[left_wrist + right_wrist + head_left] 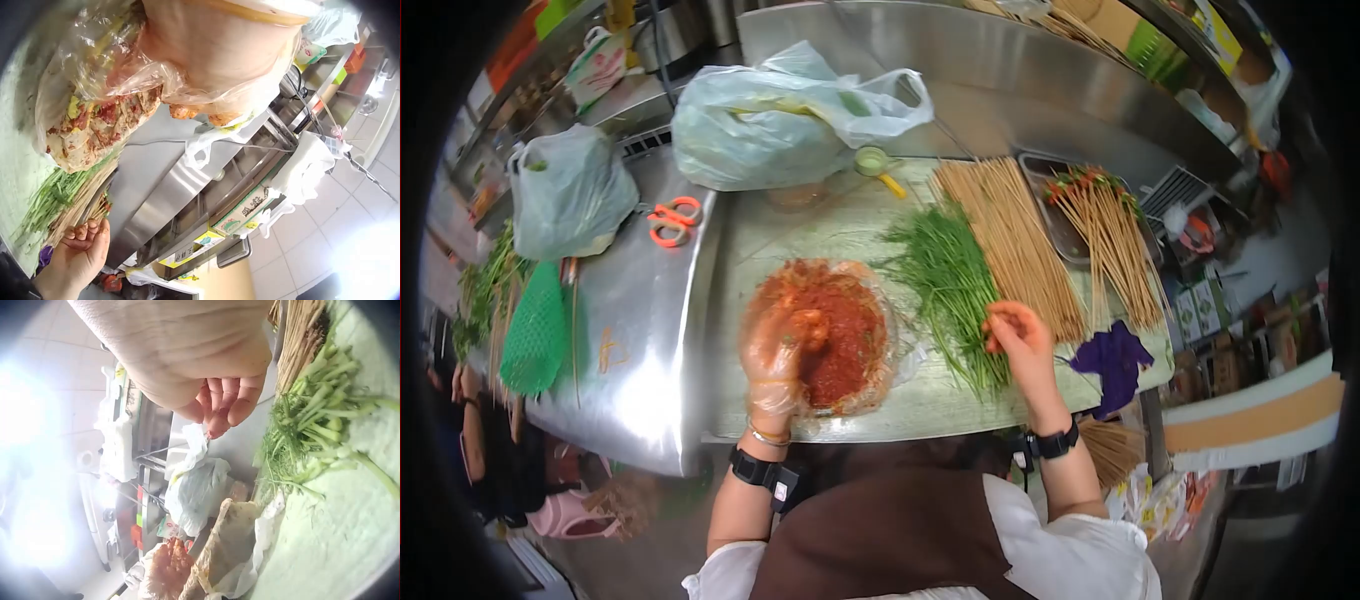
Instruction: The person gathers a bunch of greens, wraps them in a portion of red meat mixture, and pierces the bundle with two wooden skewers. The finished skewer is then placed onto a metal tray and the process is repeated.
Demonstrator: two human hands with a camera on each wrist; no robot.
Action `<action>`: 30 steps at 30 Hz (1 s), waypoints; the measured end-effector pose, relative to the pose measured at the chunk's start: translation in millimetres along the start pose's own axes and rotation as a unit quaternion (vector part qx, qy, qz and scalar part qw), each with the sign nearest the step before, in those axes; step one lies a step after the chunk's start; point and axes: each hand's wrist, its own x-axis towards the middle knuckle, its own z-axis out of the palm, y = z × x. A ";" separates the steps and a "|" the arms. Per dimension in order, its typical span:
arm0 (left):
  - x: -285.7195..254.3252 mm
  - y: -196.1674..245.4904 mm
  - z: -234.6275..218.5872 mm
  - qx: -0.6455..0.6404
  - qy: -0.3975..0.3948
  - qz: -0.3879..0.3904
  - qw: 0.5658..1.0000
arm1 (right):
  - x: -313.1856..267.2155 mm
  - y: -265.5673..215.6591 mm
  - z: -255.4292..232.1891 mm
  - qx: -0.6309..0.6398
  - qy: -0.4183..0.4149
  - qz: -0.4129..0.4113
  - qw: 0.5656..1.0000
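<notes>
My left hand point(772, 345), in a clear plastic glove, hovers over the left side of a red, flaky seasoning mix point(845, 340). Its fingers are loosely bent, the tips coated orange-red. The mix lies in a crumpled clear plastic bag point(59, 119) spread on the table. Bare and loosely curled, my right hand point(1022, 345) is at the right edge of a bunch of thin green herbs point(945, 280). Red stains mark its fingertips, and nothing shows between them. In the right wrist view, the herb stems point(331, 425) lie below that hand.
Bamboo skewers point(1010, 240) lie beside the herbs, with filled skewers point(1100, 215) on a dark tray point(1065, 240). A purple cloth point(1112, 365) is at the right corner. Plastic bags point(760, 125), a yellow-handled strainer point(875, 163) and orange scissors point(672, 222) sit further back.
</notes>
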 end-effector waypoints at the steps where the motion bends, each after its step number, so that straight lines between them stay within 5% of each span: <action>1: -1.1 -0.6 0.0 0.019 -0.003 0.002 1.000 | 8.8 -5.1 -0.5 -0.016 -0.002 -0.003 1.000; 11: -5.9 10.6 6.7 0.009 0.014 -0.043 0.999 | 101.7 -5.6 -20.9 -0.330 -0.037 -0.095 0.938; 15: -4.4 7.9 1.9 0.023 0.014 -0.065 0.998 | 108.8 -15.8 -29.4 -0.485 -0.043 -0.041 0.873; 24: -1.7 8.6 7.1 0.008 0.051 -0.077 0.996 | 124.2 14.0 -10.8 -0.604 -0.105 0.043 0.789; 27: 0.6 12.6 9.2 0.008 0.052 -0.094 0.994 | 125.9 15.7 -9.1 -0.588 -0.116 -0.008 0.801; 30: 4.2 9.1 5.8 -0.004 0.060 -0.093 0.994 | 133.2 6.3 -20.2 -0.303 -0.083 0.079 0.946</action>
